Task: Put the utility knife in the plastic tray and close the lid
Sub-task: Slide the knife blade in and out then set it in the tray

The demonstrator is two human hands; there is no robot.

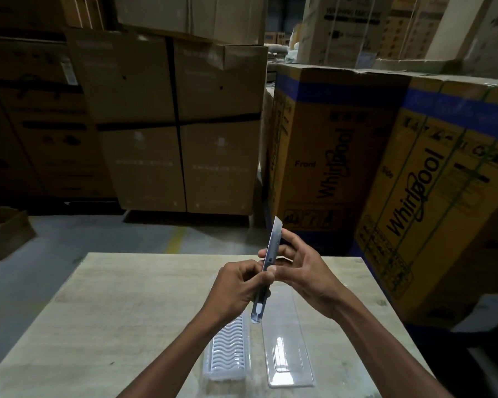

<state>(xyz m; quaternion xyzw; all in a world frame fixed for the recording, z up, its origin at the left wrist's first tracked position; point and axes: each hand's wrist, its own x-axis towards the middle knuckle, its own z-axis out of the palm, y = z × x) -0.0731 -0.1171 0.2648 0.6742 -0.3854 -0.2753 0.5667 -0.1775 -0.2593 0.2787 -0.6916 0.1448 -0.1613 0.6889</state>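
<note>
I hold a grey utility knife (272, 248) upright above the table, its pale blade end pointing up and away. My left hand (236, 288) grips the lower part of the handle. My right hand (302, 271) pinches the knife's middle between thumb and fingers. Below the hands lies the clear plastic tray (227, 351), open, with a ribbed wavy half on the left. Its flat transparent lid (288, 349) lies to the right, flat on the table.
The pale wooden table (112, 311) carries only the tray. Tall cardboard boxes (328, 156) stand close behind and to the right. A small open carton (3, 231) sits on the grey floor at the left.
</note>
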